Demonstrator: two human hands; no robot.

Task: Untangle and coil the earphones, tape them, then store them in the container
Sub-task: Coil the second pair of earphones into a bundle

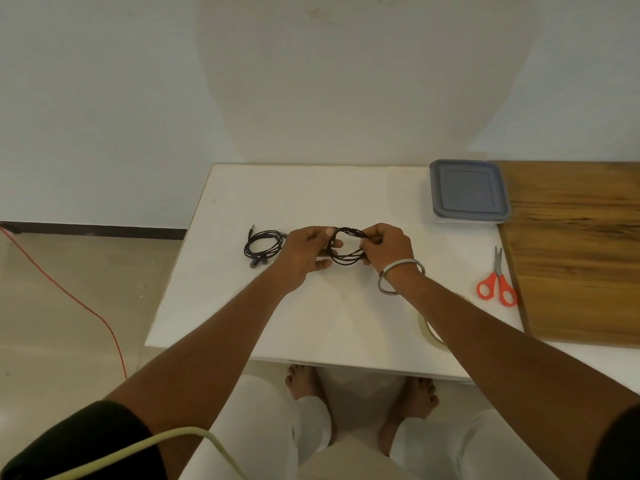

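Both hands raised just above the white table [311, 323], a loop of black earphones [346, 252] stretched between them; left hand [306, 251] grips the left end of the coil, with what looks like a small piece of tape at the fingertips, though too small to be sure; right hand [384, 245] pinches the right end, fingers curled round the strands; metal bangle [400, 277] on the right wrist.

Second set of earphones [263, 245] lies coiled on the table just left of the left hand, plug pointing away, buds at the near side; untouched.

Container [469, 192] sits at the far right of the table, grey lid on; scissors [497, 280] with orange handles near the right edge beside a wooden board [575, 251]; tape roll [431, 332] partly hidden under the right forearm.

Judgement: coiling of this set looks done; step in hand is taping the bundle. To do it well: keep the strands gathered flat and parallel at one point so none slips out; hold tension with the right hand while the left wraps the tape snugly round all strands; press the tape end onto itself, not only onto cable; keep buds and plug clear of the adhesive. The container lid needs to come off before storing.
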